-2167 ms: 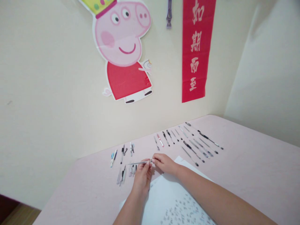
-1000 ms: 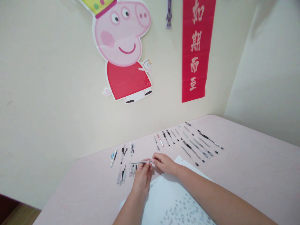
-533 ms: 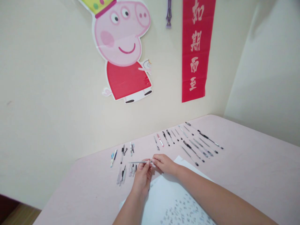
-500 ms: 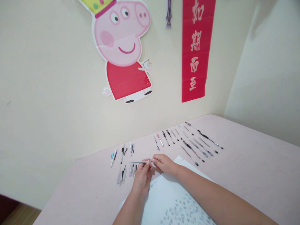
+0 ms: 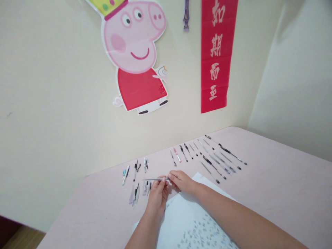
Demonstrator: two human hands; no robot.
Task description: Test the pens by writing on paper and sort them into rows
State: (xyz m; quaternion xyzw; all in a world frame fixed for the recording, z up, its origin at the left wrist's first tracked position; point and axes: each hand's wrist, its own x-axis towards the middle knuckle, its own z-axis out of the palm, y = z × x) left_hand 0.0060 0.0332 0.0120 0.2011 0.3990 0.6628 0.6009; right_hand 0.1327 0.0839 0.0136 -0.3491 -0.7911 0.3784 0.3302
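Observation:
Between my two hands is a slim pen (image 5: 150,179), lying nearly level with its thin end pointing left. My left hand (image 5: 159,193) pinches its barrel between thumb and fingers. At the right end, the closed fingers of my right hand (image 5: 181,180) grip the dark tip of the same pen; whether a cap sits there I cannot tell. Both hands are just above the far edge of white paper sheets (image 5: 176,218) covered partly in small handwriting. Partly behind my left hand lie several pen caps and small parts (image 5: 145,188).
Several pens (image 5: 212,166) lie in rows at the back right of the pink table (image 5: 272,193). More pen pieces (image 5: 135,195) and a white-and-blue pen (image 5: 126,175) are on the left. Behind the table rises a wall with a pig cutout (image 5: 135,52) and a red banner (image 5: 214,69).

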